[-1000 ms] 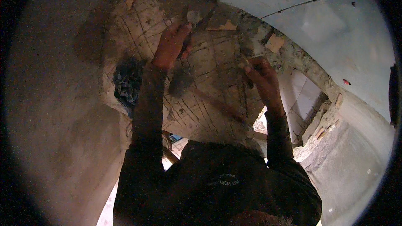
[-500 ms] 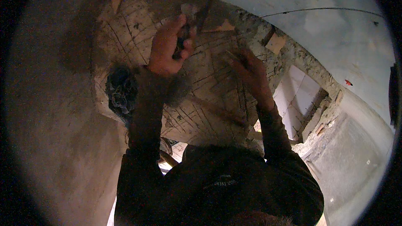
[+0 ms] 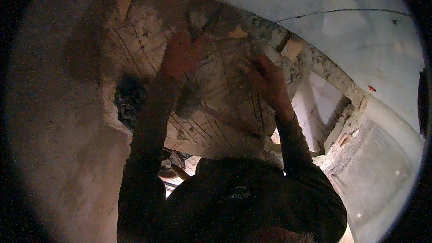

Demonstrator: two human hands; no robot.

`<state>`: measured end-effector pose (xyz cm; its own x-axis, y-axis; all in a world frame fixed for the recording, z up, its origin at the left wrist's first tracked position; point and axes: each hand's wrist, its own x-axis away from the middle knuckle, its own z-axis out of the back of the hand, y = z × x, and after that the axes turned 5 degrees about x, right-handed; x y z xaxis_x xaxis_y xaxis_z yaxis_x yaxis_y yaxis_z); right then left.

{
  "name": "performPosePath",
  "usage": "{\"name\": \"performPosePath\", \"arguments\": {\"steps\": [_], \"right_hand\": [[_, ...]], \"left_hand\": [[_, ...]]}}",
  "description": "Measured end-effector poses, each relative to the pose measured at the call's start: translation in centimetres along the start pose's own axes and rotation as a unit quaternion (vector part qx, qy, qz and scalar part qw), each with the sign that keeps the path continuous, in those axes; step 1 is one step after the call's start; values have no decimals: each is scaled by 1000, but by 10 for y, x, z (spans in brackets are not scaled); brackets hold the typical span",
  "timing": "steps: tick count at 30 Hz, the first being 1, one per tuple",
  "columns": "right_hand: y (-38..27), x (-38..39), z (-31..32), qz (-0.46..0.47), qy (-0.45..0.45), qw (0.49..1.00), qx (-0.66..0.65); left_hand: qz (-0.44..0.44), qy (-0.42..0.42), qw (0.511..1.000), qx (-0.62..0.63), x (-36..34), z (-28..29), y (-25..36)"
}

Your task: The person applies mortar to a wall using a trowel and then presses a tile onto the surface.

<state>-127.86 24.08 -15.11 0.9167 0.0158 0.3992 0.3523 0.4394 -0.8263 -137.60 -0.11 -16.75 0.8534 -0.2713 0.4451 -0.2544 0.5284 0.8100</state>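
Observation:
My left hand is closed and blurred by motion, over a scored, tan board-like surface. A dark-handled tool sits in its grip. The tool's pale, flat end reaches past the fingers, too smeared to tell its exact kind. To the right, my right hand hovers close above the same surface with curled fingers pressed toward the thumb. Whatever they pinch, if anything, cannot be made out. Beside my left forearm lies a dark, crumpled lump, like a bunched bag or cloth.
A rough mortar edge borders the surface along a pale wall. A tan wood piece sits at that edge. White tiled panelling shows through an opening on the right. A brown plastered wall rises at the left.
My left hand has shifted slightly downward and turned, hiding more of the tool's handle. The right hand remains in nearly the same spot, its fingers slightly moved.

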Motion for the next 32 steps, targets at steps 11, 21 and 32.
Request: {"name": "performPosePath", "arguments": {"steps": [11,21,32], "right_hand": [[26,2,-3,-17,15,1000,11],[3,1,-3,4,10,1000,4],[-2,16,-16,14,36,984,176]], "left_hand": [[-251,68,863,-432,-5,-7,-4],[100,-3,965,241,-7,10,46],[-23,-6,999,46,9,26,-12]]}}
